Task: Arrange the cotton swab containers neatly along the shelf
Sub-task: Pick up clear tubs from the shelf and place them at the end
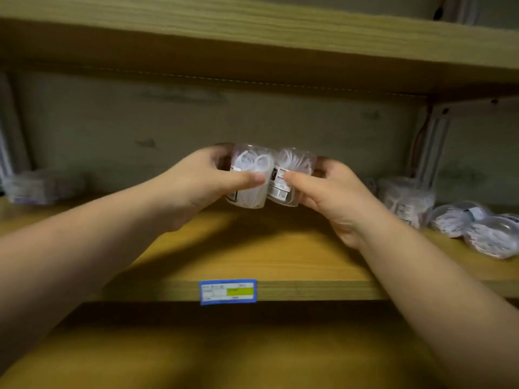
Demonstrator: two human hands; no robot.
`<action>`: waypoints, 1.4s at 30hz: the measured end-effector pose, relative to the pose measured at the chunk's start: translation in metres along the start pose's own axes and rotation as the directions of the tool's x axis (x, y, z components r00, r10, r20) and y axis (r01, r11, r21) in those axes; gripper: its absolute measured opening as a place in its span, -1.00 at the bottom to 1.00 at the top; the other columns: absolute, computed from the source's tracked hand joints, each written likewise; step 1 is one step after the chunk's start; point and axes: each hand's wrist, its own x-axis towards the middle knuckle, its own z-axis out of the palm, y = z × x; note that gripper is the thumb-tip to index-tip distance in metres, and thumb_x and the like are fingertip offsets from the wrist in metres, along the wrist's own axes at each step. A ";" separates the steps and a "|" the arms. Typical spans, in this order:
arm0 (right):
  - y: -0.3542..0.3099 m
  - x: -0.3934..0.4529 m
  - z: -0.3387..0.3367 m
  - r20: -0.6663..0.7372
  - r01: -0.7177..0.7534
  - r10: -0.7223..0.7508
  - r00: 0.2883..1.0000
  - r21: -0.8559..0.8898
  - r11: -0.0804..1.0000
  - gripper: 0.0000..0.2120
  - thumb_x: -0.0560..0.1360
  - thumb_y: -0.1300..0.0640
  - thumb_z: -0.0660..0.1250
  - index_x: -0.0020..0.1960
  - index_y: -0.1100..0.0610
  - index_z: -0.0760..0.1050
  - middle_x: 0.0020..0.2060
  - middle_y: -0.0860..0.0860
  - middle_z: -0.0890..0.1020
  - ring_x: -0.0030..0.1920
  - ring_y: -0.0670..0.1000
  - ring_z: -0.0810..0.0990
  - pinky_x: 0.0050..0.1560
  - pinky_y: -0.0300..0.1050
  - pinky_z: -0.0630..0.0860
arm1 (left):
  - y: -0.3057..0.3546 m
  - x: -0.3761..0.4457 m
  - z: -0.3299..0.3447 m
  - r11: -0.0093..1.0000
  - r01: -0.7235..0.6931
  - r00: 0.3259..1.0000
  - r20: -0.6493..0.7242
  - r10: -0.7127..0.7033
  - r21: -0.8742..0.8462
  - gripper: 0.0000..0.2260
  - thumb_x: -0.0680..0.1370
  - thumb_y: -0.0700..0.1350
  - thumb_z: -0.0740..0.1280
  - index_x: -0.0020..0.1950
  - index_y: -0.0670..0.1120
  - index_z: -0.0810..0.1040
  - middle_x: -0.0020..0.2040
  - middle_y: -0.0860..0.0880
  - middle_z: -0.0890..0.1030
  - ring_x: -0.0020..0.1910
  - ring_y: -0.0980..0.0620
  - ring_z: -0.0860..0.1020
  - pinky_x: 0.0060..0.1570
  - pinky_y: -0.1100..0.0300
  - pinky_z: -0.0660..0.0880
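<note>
- Gripped 2 clear tubs at mid-shelf: left hand [196, 186] wrapped around the left tub [250, 178], thumb across its front, fingers curled behind.
- Right hand [334, 197] clasped the right tub [295, 175] the same way, thumb on its label.
- Pressed side by side, touching, over the wooden shelf [252, 248] and near the back wall; could not tell whether resting on the board or held just above it.
- Left in a loose heap at the right end: more tubs [449, 217], some tipped on their sides.
- Sat apart at the far left: a blurred pile of packets [42, 186].
- Stuck on the shelf's front edge below the hands: a blue price tag [227, 292].
- Risk, as a judgement: light, smooth, round tubs likely to roll or tip if released while tilted, spoiling the row.
- Squeezed too hard together, 1 tub might pop out of the grip and drop off the front edge.
- Reached carelessly toward the right heap, a forearm could knock those tipped tubs over the edge.
</note>
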 end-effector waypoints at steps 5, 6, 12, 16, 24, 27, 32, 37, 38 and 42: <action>-0.014 0.015 0.074 0.057 -0.039 0.043 0.997 -0.060 0.997 -0.69 0.33 0.05 0.52 0.06 0.04 0.63 -0.04 0.02 0.76 0.00 0.05 0.75 0.15 0.14 0.64 | -0.010 -0.029 -0.066 0.999 0.047 0.995 -0.089 -0.047 0.003 -0.57 0.41 -0.11 0.51 0.28 -0.04 0.58 0.13 0.01 0.72 0.14 0.04 0.67 0.19 0.12 0.55; -0.017 0.020 0.091 0.075 -0.049 0.057 0.996 -0.100 0.994 -0.67 0.33 0.01 0.52 0.08 0.04 0.63 -0.04 0.01 0.76 -0.01 0.05 0.74 0.12 0.11 0.65 | -0.012 -0.035 -0.079 0.998 0.057 0.992 -0.117 -0.055 0.016 -0.53 0.37 -0.07 0.53 0.27 -0.03 0.58 0.13 0.01 0.72 0.15 0.03 0.67 0.24 0.07 0.53; -0.016 0.069 0.191 0.154 -0.074 0.121 0.981 -0.282 0.957 -0.46 0.42 -0.08 0.51 0.34 0.09 0.53 0.17 0.01 0.63 0.12 0.04 0.63 -0.02 -0.12 0.60 | -0.029 -0.061 -0.147 0.992 0.126 0.961 -0.250 -0.116 0.025 -0.50 0.36 -0.07 0.52 0.29 -0.06 0.57 0.14 -0.03 0.71 0.14 -0.01 0.67 0.28 -0.01 0.52; 0.003 0.110 0.242 0.161 -0.107 0.174 0.971 -0.355 0.929 -0.50 0.33 -0.02 0.57 0.20 0.16 0.60 0.08 0.09 0.68 0.01 0.06 0.67 0.05 0.04 0.68 | -0.041 -0.069 -0.178 0.983 0.164 0.945 -0.297 -0.134 0.079 -0.54 0.42 -0.09 0.54 0.30 -0.03 0.56 0.11 0.03 0.71 0.12 0.06 0.66 0.19 0.13 0.54; 0.044 0.145 0.289 0.172 -0.145 0.230 0.958 -0.402 0.904 -0.68 0.41 0.10 0.54 0.11 0.21 0.64 -0.08 0.10 0.72 -0.17 0.07 0.70 -0.20 -0.05 0.66 | -0.054 -0.067 -0.220 0.967 0.202 0.935 -0.326 -0.143 0.157 -0.43 0.35 0.07 0.59 0.32 0.03 0.53 0.17 0.05 0.66 0.16 0.03 0.62 0.28 0.01 0.51; 0.049 0.150 0.292 0.164 -0.143 0.218 0.962 -0.377 0.915 -0.66 0.40 0.11 0.55 0.12 0.21 0.65 -0.01 0.14 0.73 -0.07 0.12 0.72 -0.04 0.01 0.69 | -0.055 -0.064 -0.222 0.959 0.209 0.937 -0.321 -0.141 0.189 -0.44 0.38 0.07 0.57 0.34 0.05 0.51 0.17 0.07 0.64 0.16 0.05 0.61 0.28 0.03 0.50; 0.042 0.142 0.289 0.212 -0.145 0.239 0.948 -0.382 0.913 -0.64 0.47 0.14 0.50 0.23 0.22 0.60 0.09 0.12 0.69 -0.06 0.05 0.66 -0.19 -0.16 0.57 | -0.064 -0.053 -0.223 0.962 0.210 0.942 -0.299 -0.151 0.174 -0.39 0.30 0.09 0.60 0.31 0.02 0.54 0.17 0.03 0.66 0.15 0.00 0.63 0.26 -0.01 0.52; 0.015 0.125 0.280 -0.043 -0.026 0.016 0.999 -0.247 0.969 -0.49 0.59 -0.13 0.29 0.45 0.10 0.34 0.32 0.08 0.53 0.22 0.13 0.58 0.11 -0.04 0.54 | -0.076 -0.032 -0.217 0.960 0.223 0.931 -0.328 -0.159 0.168 -0.43 0.40 0.04 0.57 0.36 0.01 0.49 0.14 0.01 0.63 0.11 0.00 0.61 0.15 0.08 0.56; 0.008 0.118 0.277 -0.047 0.018 -0.028 0.998 -0.201 0.979 -0.55 0.61 -0.16 0.23 0.41 0.05 0.38 0.27 0.05 0.57 0.16 0.09 0.61 0.10 -0.01 0.57 | -0.079 -0.027 -0.215 0.958 0.232 0.925 -0.342 -0.165 0.166 -0.43 0.41 0.05 0.56 0.37 0.02 0.48 0.14 0.02 0.62 0.09 0.02 0.60 0.14 0.08 0.56; -0.002 0.095 0.265 0.218 0.064 -0.021 0.976 -0.191 0.980 -0.68 0.65 -0.12 0.19 0.28 0.01 0.51 0.13 -0.01 0.64 0.06 -0.03 0.64 -0.04 -0.18 0.55 | -0.088 -0.005 -0.207 0.952 0.263 0.901 -0.392 -0.185 0.154 -0.48 0.39 0.14 0.55 0.28 -0.01 0.54 0.10 -0.03 0.66 0.03 -0.01 0.63 0.11 0.05 0.59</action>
